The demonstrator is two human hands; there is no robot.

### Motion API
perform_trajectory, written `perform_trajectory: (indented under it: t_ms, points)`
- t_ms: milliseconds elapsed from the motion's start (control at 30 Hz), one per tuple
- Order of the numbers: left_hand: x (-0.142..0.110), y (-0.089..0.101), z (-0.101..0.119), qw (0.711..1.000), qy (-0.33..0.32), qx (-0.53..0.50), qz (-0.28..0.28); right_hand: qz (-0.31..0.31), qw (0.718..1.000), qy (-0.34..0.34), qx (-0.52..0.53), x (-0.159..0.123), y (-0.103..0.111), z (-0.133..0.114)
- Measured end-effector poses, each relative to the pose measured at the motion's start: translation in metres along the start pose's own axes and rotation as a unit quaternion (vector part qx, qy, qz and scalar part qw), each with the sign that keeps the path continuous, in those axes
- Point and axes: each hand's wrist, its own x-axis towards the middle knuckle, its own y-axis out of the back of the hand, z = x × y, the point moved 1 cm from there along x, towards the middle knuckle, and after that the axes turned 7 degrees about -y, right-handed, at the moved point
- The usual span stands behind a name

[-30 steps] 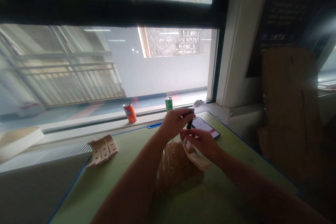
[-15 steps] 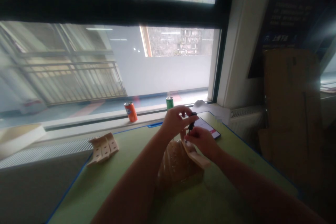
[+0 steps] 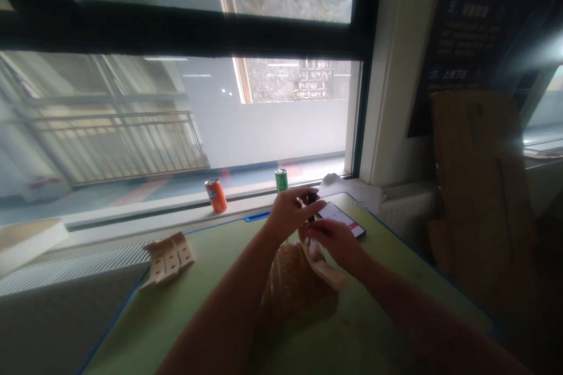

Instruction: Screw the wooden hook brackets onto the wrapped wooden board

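Two drink cans stand upright on the window sill, an orange can (image 3: 216,197) to the left and a green can (image 3: 281,180) further right, partly hidden behind the left hand (image 3: 287,211); their contents cannot be seen. At the far left, a pale open box (image 3: 35,237) is cut off by the edge of the view, and its inside is too blurred to read. On the green table (image 3: 211,252), the left hand grips the top of a small black tool (image 3: 312,197), which stands roughly upright. Just below, the right hand (image 3: 338,239) has its fingers bent in around the tool's lower end and the upper end of a beige piece (image 3: 328,271); which of them it pinches, I cannot tell. That piece leans along the right side of a shiny brown block (image 3: 297,281) lying between the forearms. A phone (image 3: 345,221) with a lit screen lies just behind the right hand. Well apart, at the table's left edge, rests another beige piece with holes (image 3: 171,259). Tall brown cardboard (image 3: 475,187) stands to the right.
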Motion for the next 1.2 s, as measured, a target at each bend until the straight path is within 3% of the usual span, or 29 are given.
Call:
perform_trajectory:
  t_ms: [133,300,500,700,833,967,1200]
  points:
    - [0.001,0.002,-0.001,0.998,-0.032,0.047,0.019,-0.003,1.000,-0.004,0.007,0.000,-0.001,-0.001]
    - [0.002,0.003,0.002,0.989,-0.107,0.097,-0.017,0.027,0.999,-0.012,0.015,-0.001,-0.004,0.006]
    - [0.001,-0.002,0.007,0.998,-0.028,0.051,-0.014,0.047,0.999,-0.009,-0.019,-0.002,-0.005,0.010]
    - [0.002,0.008,0.010,0.992,-0.007,-0.053,-0.115,-0.009,1.000,0.022,0.003,-0.006,0.000,0.000]
    - [0.000,0.004,0.003,0.989,0.018,-0.130,-0.068,-0.001,1.000,0.009,0.005,-0.005,0.000,-0.001]
    - [0.000,0.001,0.001,0.996,0.006,-0.087,-0.023,0.020,1.000,-0.012,0.002,-0.002,-0.001,0.000]
    - [0.001,0.001,0.007,0.999,-0.021,0.006,-0.048,0.021,0.998,-0.030,0.041,0.001,-0.005,0.006]
